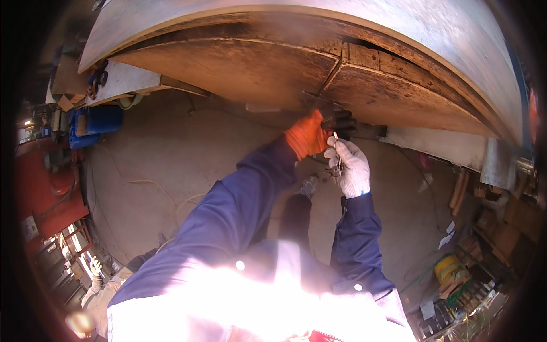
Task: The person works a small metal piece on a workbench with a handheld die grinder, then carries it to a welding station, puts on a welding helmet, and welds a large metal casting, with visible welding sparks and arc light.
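Note:
My left hand (316, 131), in an orange glove with black fingers, is raised near the lower edge of a brown wooden panel (393, 94). Its fingers are curled toward the right; whatever they grip, if anything, is hidden. Close beside it, my right hand (352, 168) wears a whitish knit glove. Thumb and fingers pinch together around several small thin metal pieces (337, 169), too small to name. A short pale tip (335, 135) sticks up from that pinch. Above both hands, the panel has a dark seam (332, 74) running to its framed edge.
A broad pale surface (421, 28) tops the wooden panel. Cables (151, 183) lie across the grey floor (171, 131). At left are a blue container (98, 122) and red machinery (54, 185). Another person's gloved hand (95, 267) shows lower left; boxes (504, 228) stand at right.

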The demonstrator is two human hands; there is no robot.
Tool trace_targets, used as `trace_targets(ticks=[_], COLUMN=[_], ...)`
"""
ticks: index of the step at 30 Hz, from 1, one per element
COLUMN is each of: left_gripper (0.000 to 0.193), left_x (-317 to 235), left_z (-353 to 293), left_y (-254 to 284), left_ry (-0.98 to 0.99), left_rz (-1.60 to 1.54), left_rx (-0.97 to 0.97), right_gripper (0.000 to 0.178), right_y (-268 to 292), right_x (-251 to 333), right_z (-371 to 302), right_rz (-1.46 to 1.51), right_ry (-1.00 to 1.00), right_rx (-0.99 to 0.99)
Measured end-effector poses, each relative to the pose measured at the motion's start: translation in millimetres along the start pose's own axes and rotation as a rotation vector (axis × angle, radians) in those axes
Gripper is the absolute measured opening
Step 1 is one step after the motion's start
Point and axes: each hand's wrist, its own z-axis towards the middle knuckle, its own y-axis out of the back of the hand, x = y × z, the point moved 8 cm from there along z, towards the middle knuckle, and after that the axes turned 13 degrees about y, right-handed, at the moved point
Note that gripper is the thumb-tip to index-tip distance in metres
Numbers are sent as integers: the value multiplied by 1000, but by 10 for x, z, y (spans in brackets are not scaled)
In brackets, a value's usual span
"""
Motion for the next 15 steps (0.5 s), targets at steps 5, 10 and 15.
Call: trace_targets(ticks=[5, 10, 15], left_gripper=[42, 51, 64], left_x=[-53, 134, 121], left_z=[-112, -82, -54], left_y=[158, 410, 259], left_ry=[-276, 73, 167], left_rz=[900, -172, -62], left_rx=[-114, 13, -150], right_gripper=[25, 28, 28], right_y=[-10, -65, -116], right_x=[66, 78, 77], right_z=[-115, -116, -10], right_rz=[-163, -222, -241], right_ry=[4, 7, 10], right_rx=[4, -20, -70])
